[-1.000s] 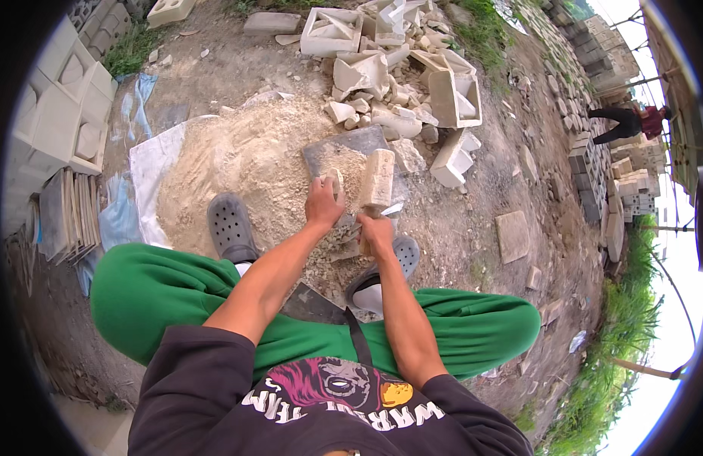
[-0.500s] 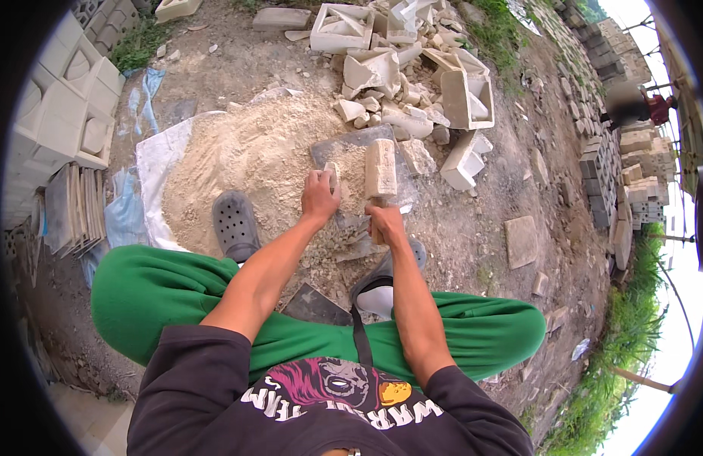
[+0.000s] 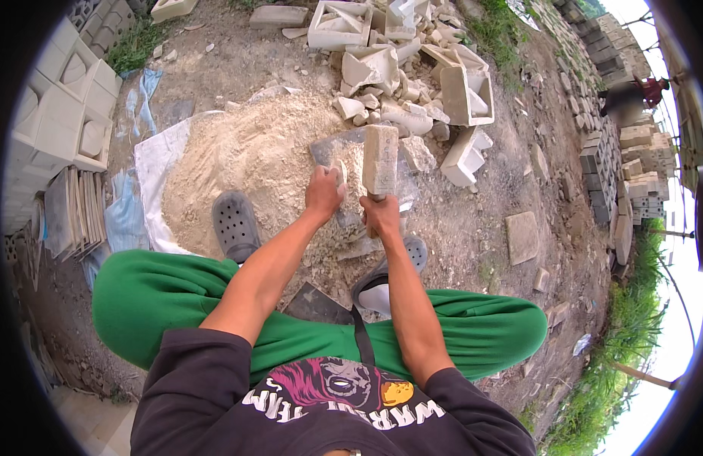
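Observation:
My right hand (image 3: 383, 216) is closed around the short handle of a dusty, block-headed mallet (image 3: 380, 158). The mallet's head points away from me, over the right part of a dark flat slab (image 3: 348, 140). Just left of it, my left hand (image 3: 324, 194) grips a small pale stone chunk (image 3: 341, 169) near the slab's edge. Most of that chunk is hidden by my fingers. Pale crushed powder (image 3: 245, 156) is heaped left of and beyond the slab, partly on a white sheet (image 3: 154, 175).
Broken pale blocks and rubble (image 3: 389, 91) lie beyond the slab. Stacked moulded blocks (image 3: 66, 91) and thin boards (image 3: 72, 205) stand at the left. My clogs (image 3: 236, 220) flank the work spot. A flat square stone (image 3: 522, 238) lies right; a person (image 3: 651, 93) is far right.
The mallet and my right hand have shifted slightly away from me and a little left, the head appearing raised. My left hand has moved slightly right with the chunk.

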Demonstrator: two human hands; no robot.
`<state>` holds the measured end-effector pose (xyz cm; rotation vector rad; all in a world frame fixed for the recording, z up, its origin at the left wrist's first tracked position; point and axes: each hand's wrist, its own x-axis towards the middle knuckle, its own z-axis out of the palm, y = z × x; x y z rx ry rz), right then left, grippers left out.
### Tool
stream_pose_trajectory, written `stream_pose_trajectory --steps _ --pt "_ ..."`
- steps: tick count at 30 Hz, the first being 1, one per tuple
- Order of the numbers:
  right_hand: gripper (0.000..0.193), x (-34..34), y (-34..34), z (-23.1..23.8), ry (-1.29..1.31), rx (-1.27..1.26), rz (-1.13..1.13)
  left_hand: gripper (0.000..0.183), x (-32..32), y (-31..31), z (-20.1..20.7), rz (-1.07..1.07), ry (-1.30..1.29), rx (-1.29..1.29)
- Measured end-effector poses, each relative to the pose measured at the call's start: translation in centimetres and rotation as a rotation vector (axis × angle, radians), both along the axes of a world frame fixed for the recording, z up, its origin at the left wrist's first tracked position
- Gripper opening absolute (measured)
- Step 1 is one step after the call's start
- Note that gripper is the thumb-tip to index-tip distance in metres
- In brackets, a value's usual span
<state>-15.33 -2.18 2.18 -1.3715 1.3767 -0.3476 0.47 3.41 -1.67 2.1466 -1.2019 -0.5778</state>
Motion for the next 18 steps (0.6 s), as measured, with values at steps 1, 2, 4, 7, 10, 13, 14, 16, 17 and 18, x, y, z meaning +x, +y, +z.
stream_pose_trajectory --steps 1,2,4,7,10,13,14,16,17,18 --pt "0.018 0.1 0.4 -0.3 -0.027 0.050 0.010 0.036 0.2 0.0 0.0 -0.018 -0.026 0.030" --pt "0.018 0.0 0.2 -0.6 -0.029 0.049 0.012 0.036 0.3 -0.1 -0.1 -0.037 -0.051 0.060" --pt "0.022 -0.2 -0.2 -0.4 0.156 0.147 0.078 0.036 0.4 0.0 -0.1 -0.043 -0.070 0.066" --pt "0.028 0.1 -1.3 0.7 0.247 0.145 0.078 0.034 0.6 0.2 0.3 -0.060 -0.075 0.094" --pt "0.028 0.2 -1.0 1.7 0.181 0.093 0.052 0.032 1.3 -0.3 1.3 -0.099 -0.051 0.139" --pt "0.024 0.6 -0.4 1.5 0.047 0.022 0.018 0.030 1.6 -0.6 1.2 -0.129 -0.037 0.154" --pt "0.024 0.6 0.1 1.1 0.046 0.020 0.009 0.029 1.7 -0.8 1.2 -0.127 -0.033 0.143" --pt "0.024 0.4 1.3 0.0 0.068 0.093 0.062 0.027 2.0 -0.8 0.5 -0.129 -0.040 0.129" --pt "0.026 0.4 1.2 -0.9 0.215 0.019 0.153 0.026 2.0 -1.0 0.4 -0.126 -0.047 0.114" --pt "0.026 -0.1 0.7 -1.6 0.213 0.015 0.142 0.026 1.9 -1.2 0.4 -0.137 -0.050 0.108"
